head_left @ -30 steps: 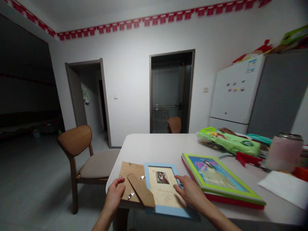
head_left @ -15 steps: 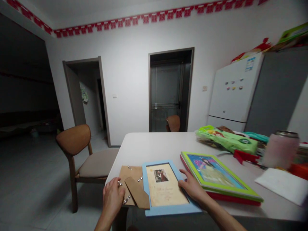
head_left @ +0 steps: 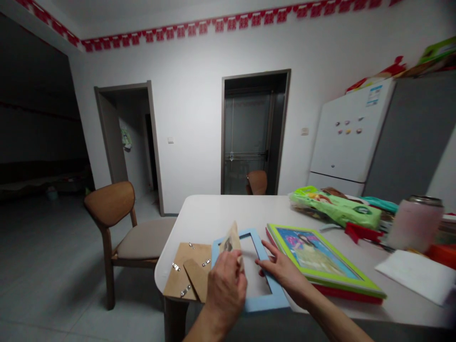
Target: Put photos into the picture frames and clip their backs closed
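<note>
The printed paper insert (head_left: 233, 235), with a small photo on it, is pinched in my left hand (head_left: 226, 287) and stands tilted up over the light-blue photo frame (head_left: 268, 303). Through the frame's opening the white tabletop shows. My right hand (head_left: 287, 275) rests at the frame's right side, fingers apart and touching its border. Left of the frame lies a brown backing board (head_left: 194, 251) with metal clips and a fold-out stand, partly hidden by my left hand.
A green photo frame (head_left: 356, 280) with a picture lies on a red one at the right. Behind it are a green packet (head_left: 342, 209), a pink jar (head_left: 413, 223) and white paper (head_left: 416, 275) on the table (head_left: 213, 209). A wooden chair (head_left: 110, 202) stands left.
My left hand has moved right from the backing board and taken hold of the paper insert, lifting it out of the blue frame. My right hand has shifted slightly left, fingers more spread.
</note>
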The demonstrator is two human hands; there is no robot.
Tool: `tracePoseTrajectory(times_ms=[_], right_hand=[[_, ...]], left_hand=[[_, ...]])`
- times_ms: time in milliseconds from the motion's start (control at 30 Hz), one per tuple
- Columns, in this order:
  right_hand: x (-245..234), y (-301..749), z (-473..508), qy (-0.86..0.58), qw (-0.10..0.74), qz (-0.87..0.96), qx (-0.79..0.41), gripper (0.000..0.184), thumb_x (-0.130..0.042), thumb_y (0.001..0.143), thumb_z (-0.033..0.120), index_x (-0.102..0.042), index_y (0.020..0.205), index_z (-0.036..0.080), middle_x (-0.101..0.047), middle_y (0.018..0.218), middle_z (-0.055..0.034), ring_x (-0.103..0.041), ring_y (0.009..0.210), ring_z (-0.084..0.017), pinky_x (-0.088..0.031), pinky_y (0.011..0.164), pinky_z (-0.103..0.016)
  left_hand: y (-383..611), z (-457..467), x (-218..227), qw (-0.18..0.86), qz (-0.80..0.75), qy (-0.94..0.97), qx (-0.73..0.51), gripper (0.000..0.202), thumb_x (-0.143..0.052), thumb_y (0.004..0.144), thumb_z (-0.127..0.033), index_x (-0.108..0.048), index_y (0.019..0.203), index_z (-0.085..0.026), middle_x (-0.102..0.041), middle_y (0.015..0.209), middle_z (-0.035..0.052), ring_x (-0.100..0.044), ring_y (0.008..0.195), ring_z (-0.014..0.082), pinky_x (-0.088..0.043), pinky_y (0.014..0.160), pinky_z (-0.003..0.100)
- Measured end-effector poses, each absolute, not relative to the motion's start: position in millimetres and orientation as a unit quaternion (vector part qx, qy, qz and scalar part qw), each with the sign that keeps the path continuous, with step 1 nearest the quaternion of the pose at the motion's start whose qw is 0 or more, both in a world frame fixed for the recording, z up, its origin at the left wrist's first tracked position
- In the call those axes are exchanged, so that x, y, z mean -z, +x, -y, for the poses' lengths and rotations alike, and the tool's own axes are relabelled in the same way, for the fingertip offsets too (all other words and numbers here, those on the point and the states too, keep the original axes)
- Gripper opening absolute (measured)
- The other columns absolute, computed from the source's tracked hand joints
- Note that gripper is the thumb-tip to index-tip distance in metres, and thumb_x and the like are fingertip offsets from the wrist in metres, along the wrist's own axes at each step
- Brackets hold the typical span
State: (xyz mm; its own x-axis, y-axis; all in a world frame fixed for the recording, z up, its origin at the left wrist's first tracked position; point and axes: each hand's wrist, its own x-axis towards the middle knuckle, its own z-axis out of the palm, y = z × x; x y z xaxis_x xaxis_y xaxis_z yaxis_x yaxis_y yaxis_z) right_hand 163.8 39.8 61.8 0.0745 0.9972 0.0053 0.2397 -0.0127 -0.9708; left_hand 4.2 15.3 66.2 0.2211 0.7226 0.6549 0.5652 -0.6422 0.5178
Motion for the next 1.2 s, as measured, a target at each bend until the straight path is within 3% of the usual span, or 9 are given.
tracePoseTrajectory(times_ms=[100, 167, 300, 533, 733, 833, 967, 1100, 1200], right_hand=[[-41, 175, -49, -0.655, 0.364, 0.606, -0.265, 0.061, -0.044, 0.066, 0.022, -0.032, 0.124, 0.006, -0.059, 0.065, -0.0031, -0.057, 0.060, -0.016, -0.042, 0.056, -0.025], [-27, 179, -53, -0.678, 0.308, 0.644, -0.173, 0.056, -0.041, 0.067, 0.021, -0.039, 0.120, 0.004, -0.063, 0.086, -0.0113, -0.058, 0.077, -0.019, -0.042, 0.071, -0.028], [-7, 181, -53, -0.687, 0.224, 0.685, -0.088, 0.052, -0.040, 0.069, 0.020, -0.042, 0.118, 0.001, -0.054, 0.109, -0.0191, -0.051, 0.099, -0.024, -0.035, 0.087, -0.031], [3, 179, -52, -0.679, 0.176, 0.712, -0.020, 0.041, -0.041, 0.071, 0.019, -0.053, 0.108, 0.005, -0.059, 0.094, -0.0158, -0.053, 0.089, -0.023, -0.036, 0.083, -0.031], [-3, 170, -51, -0.664, 0.243, 0.707, -0.003, 0.040, -0.045, 0.068, 0.021, -0.055, 0.106, 0.012, -0.053, 0.110, -0.0136, -0.046, 0.103, -0.024, -0.032, 0.091, -0.033], [-8, 154, -51, -0.623, 0.317, 0.712, -0.067, 0.042, -0.043, 0.069, 0.023, -0.053, 0.109, 0.014, -0.054, 0.110, -0.0116, -0.049, 0.100, -0.022, -0.036, 0.088, -0.034], [-8, 127, -60, -0.600, 0.370, 0.659, -0.263, 0.048, -0.041, 0.068, 0.025, -0.047, 0.112, 0.007, -0.062, 0.087, -0.0102, -0.057, 0.065, -0.015, -0.045, 0.060, -0.027], [-3, 103, -74, -0.587, 0.398, 0.546, -0.446, 0.060, -0.041, 0.062, 0.017, -0.035, 0.120, 0.002, -0.052, 0.046, 0.0039, -0.043, 0.035, -0.007, -0.033, 0.037, -0.018], [-7, 92, -80, -0.550, 0.406, 0.510, -0.523, 0.054, -0.041, 0.056, 0.012, -0.048, 0.109, 0.006, -0.048, 0.042, 0.0063, -0.039, 0.033, -0.006, -0.031, 0.035, -0.017]], left_hand=[[-27, -26, -61, 0.078, -0.502, 0.691, -0.514, 0.027, -0.036, 0.075, -0.016, -0.047, 0.099, -0.017, -0.058, 0.089, 0.0073, -0.056, 0.082, 0.0193, -0.044, 0.073, 0.032], [-50, -30, -50, 0.090, -0.547, 0.651, -0.519, 0.026, -0.037, 0.076, -0.020, -0.045, 0.101, -0.018, -0.058, 0.092, 0.0063, -0.057, 0.083, 0.0190, -0.044, 0.073, 0.031], [-84, -30, -23, 0.105, -0.606, 0.634, -0.469, 0.024, -0.039, 0.075, -0.027, -0.047, 0.096, -0.017, -0.060, 0.092, 0.0065, -0.057, 0.085, 0.0201, -0.044, 0.074, 0.032], [-97, -22, -7, 0.029, -0.635, 0.685, -0.356, 0.023, -0.040, 0.075, -0.031, -0.053, 0.090, -0.019, -0.060, 0.089, 0.0050, -0.056, 0.086, 0.0202, -0.042, 0.075, 0.032], [-100, -22, -3, -0.036, -0.648, 0.697, -0.305, 0.022, -0.043, 0.074, -0.031, -0.054, 0.090, -0.021, -0.059, 0.088, 0.0045, -0.052, 0.090, 0.0211, -0.038, 0.079, 0.033], [-99, -21, -3, -0.031, -0.641, 0.701, -0.312, 0.021, -0.042, 0.074, -0.030, -0.054, 0.089, -0.021, -0.058, 0.087, 0.0043, -0.051, 0.089, 0.0216, -0.038, 0.078, 0.034], [-96, -19, -5, 0.002, -0.609, 0.721, -0.330, 0.021, -0.042, 0.074, -0.027, -0.054, 0.091, -0.020, -0.058, 0.089, 0.0056, -0.051, 0.089, 0.0221, -0.039, 0.078, 0.036], [-86, -16, -2, 0.039, -0.572, 0.747, -0.337, 0.028, -0.049, 0.070, -0.027, -0.054, 0.097, -0.018, -0.057, 0.098, 0.0080, -0.050, 0.095, 0.0240, -0.038, 0.083, 0.040], [-73, -15, 3, 0.060, -0.528, 0.779, -0.333, 0.042, -0.055, 0.065, -0.030, -0.052, 0.105, -0.018, -0.052, 0.112, 0.0101, -0.043, 0.107, 0.0275, -0.029, 0.094, 0.047]])
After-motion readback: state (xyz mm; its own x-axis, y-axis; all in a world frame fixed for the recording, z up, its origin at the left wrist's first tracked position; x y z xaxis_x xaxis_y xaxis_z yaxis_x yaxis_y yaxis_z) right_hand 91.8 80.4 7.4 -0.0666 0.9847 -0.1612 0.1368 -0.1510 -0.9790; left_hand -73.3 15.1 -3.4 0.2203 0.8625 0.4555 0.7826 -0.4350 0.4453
